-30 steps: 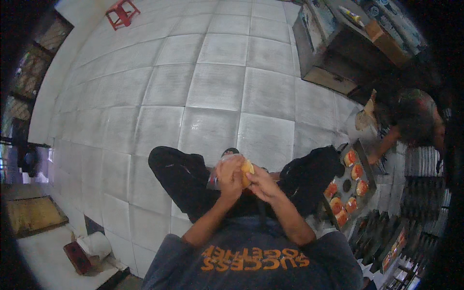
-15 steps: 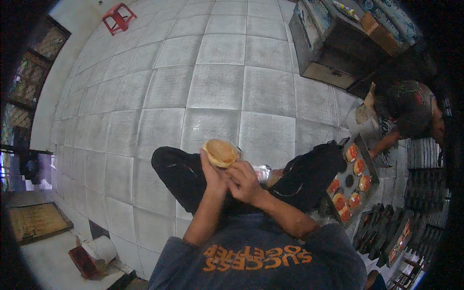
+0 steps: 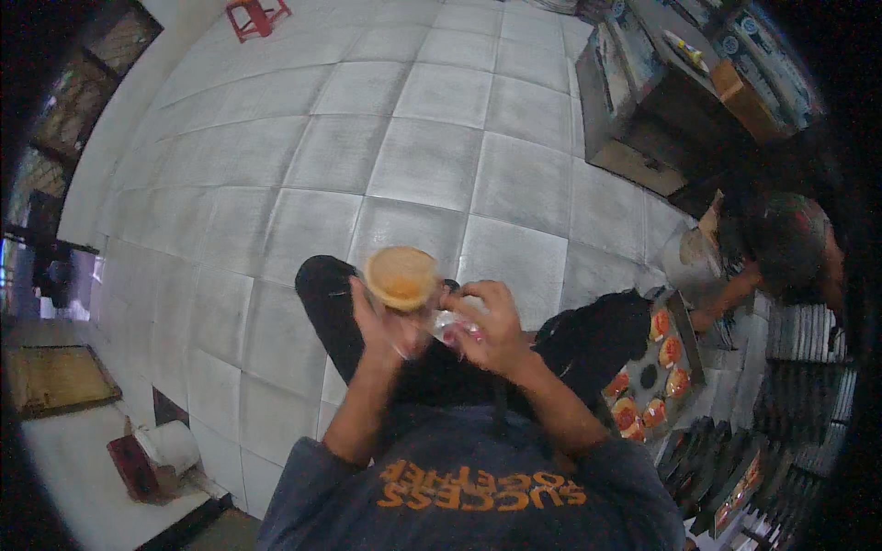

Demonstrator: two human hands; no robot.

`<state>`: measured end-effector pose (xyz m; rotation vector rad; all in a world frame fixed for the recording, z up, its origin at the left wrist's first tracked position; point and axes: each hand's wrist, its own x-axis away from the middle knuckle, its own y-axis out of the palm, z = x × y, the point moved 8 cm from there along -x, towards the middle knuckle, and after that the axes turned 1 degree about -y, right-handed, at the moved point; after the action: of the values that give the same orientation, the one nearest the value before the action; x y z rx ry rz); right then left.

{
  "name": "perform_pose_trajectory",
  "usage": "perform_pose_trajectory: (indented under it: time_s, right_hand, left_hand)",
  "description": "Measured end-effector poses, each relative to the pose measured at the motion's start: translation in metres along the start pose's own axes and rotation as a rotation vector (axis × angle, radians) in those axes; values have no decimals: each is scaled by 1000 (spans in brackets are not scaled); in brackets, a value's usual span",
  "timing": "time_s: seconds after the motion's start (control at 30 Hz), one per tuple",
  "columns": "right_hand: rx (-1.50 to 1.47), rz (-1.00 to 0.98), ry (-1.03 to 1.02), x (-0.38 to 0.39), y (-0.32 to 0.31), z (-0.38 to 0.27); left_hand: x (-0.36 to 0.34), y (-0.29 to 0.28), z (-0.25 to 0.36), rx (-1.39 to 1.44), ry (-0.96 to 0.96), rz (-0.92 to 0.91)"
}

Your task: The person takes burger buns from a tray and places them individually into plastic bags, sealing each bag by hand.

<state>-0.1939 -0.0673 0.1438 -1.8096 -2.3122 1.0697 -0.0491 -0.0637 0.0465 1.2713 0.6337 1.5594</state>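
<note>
The bread point(image 3: 401, 275) lies in the left hand point(image 3: 381, 329), the right hand point(image 3: 496, 329) near it, a tray point(image 3: 650, 354) of buns point(image 3: 670, 351) rightward, a stool point(image 3: 248, 16) far ahead left.

The pale grey tiled floor point(image 3: 432, 151) carried a red stool point(image 3: 258, 18) toward its far left corner, a grey cabinet point(image 3: 657, 119) at its far right corner, and, toward its right edge, a whitish tub point(image 3: 689, 262) and, just nearer, a tray point(image 3: 649, 354) of buns point(image 3: 670, 351).

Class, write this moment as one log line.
left hand: holding round bun | right hand: touching clear plastic | tray: topped buns
</note>
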Motion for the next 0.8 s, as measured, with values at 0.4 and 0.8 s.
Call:
perform_pose_trajectory:
  time_s: [0.4,0.8]
  right_hand:
    - [9,206,-12,-25,16,17]
    - [-836,11,571,-22,109,56]
  left_hand:
    - [-7,-10,44,-1293,774,13]
    - [52,-10,126,-1250,642,158]
